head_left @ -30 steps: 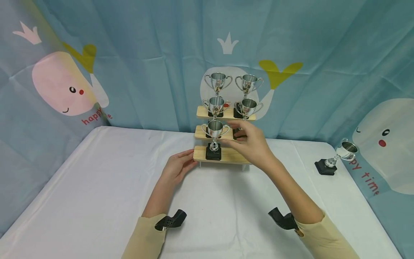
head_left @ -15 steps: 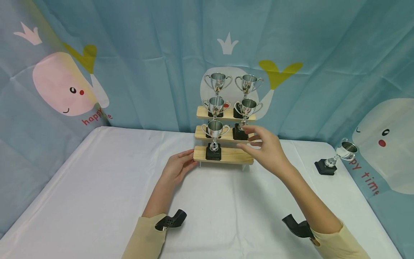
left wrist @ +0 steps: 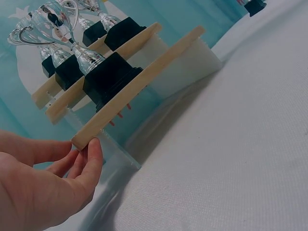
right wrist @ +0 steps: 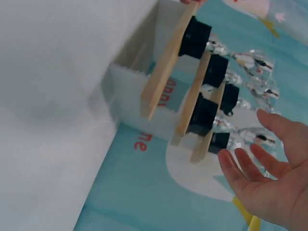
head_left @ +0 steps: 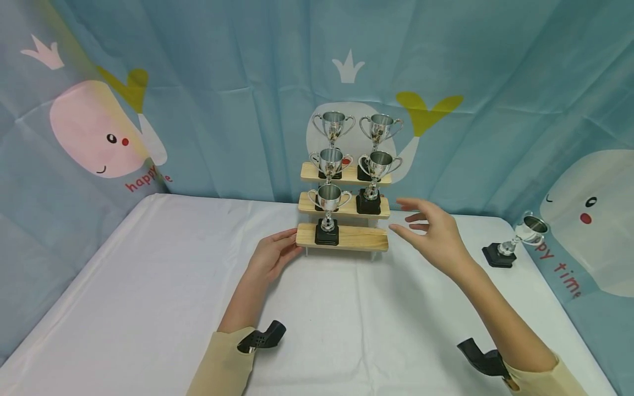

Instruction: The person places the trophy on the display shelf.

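Observation:
A three-tier wooden display stand (head_left: 364, 237) with clear side supports stands at the back of the table. At its bottom tier's left end, my left hand (head_left: 271, 257) pinches the board's edge between thumb and fingers, as the left wrist view (left wrist: 62, 173) shows. A silver trophy cup (head_left: 327, 234) on a black base occupies the bottom tier's left half. Two similar cups stand on the middle tier, including the right-hand trophy (head_left: 369, 203), and two on the top. My right hand (head_left: 438, 236) hovers right of the stand, fingers spread, holding nothing.
Another silver trophy (head_left: 502, 254) stands apart near the right edge of the white-covered table (head_left: 148, 308). A blue curtain (head_left: 238, 99) with whale prints hangs behind and along both sides.
My right hand has let go of the middle tier's right-hand trophy and drawn back to the right, away from the stand. My left hand has stayed on the bottom board.

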Motion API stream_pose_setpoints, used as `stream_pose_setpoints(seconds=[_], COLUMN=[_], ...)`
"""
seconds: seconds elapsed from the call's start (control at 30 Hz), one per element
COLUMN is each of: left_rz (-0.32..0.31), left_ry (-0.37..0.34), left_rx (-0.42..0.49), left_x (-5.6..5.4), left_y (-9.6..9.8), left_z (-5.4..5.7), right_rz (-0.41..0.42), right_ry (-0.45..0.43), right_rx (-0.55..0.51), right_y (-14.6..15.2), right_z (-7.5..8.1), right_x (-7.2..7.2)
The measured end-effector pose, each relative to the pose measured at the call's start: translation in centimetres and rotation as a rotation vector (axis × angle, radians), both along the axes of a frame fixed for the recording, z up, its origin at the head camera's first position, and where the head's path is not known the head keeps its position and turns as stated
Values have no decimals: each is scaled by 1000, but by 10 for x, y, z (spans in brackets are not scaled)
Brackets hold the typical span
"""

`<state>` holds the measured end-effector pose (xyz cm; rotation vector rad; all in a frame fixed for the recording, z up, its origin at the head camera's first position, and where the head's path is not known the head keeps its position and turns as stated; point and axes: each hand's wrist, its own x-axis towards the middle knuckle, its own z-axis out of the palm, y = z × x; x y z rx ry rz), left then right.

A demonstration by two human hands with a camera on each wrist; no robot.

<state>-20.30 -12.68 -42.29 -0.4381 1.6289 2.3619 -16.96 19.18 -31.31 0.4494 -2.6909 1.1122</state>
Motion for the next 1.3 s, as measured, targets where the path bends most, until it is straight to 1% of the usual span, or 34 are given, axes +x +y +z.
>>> stream_pose_setpoints(seconds=[0.27, 0.43, 0.63, 0.87, 1.03, 1.3], left_rz=[1, 9, -2, 0, -8, -16], left_ry=[7, 1, 12, 11, 19, 34], left_rx=[1, 4, 6, 7, 6, -2], left_x=[0, 0, 0, 1, 2, 3], left_y=[0, 0, 0, 0, 0, 0], left_z=[0, 0, -1, 0, 0, 0], right_rz=[-63, -114, -164, -183, -215, -276], right_ry=[15, 52, 95, 115, 119, 131], right_rx=[39, 63, 96, 80, 99, 69], right_y=[19, 32, 47, 64, 78, 99], right_z=[-4, -6, -8, -12, -16, -19], right_x=[6, 9, 13, 15, 16, 17])
